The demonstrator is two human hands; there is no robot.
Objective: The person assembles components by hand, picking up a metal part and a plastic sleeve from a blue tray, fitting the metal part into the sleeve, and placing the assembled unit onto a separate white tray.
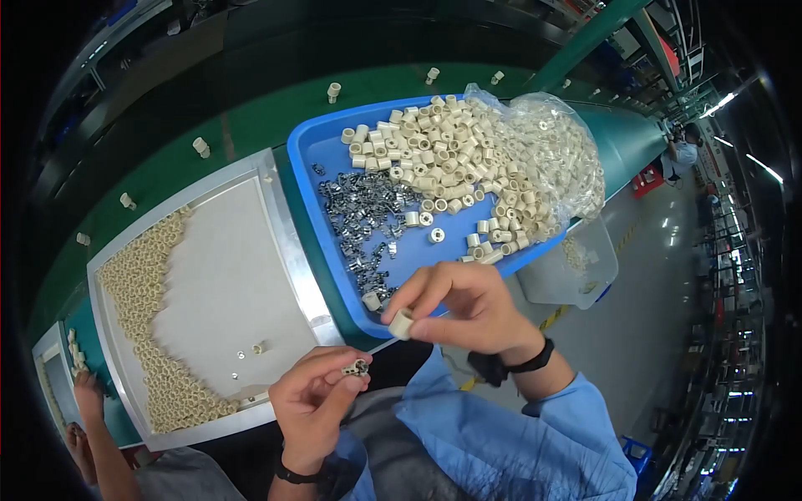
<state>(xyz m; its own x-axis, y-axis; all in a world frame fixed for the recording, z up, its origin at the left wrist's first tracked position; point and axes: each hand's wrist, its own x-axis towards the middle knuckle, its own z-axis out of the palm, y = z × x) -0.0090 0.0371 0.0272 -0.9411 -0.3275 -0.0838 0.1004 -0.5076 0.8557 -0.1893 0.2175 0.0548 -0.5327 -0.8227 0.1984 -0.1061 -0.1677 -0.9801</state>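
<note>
My left hand (313, 401) is closed on a small cream socket core with metal contacts (357, 367), its end pointing right. Between the thumb and fingers of my right hand (468, 311) is a cream cylindrical cap (401, 324), held just over the near edge of the blue tray (299, 179). The two parts are apart, with the cap higher and to the right. Inside the tray lie a heap of loose cream caps (434, 150) and, on its left side, a pile of small shiny metal clips (355, 213).
A clear plastic bag of cream caps (551, 154) leans over the tray's right end. To the left, a metal-framed tray (296, 259) holds rows of small cream parts (159, 334). Assembled pieces (200, 147) stand along the green belt. Another person's hand (88, 394) works at far left.
</note>
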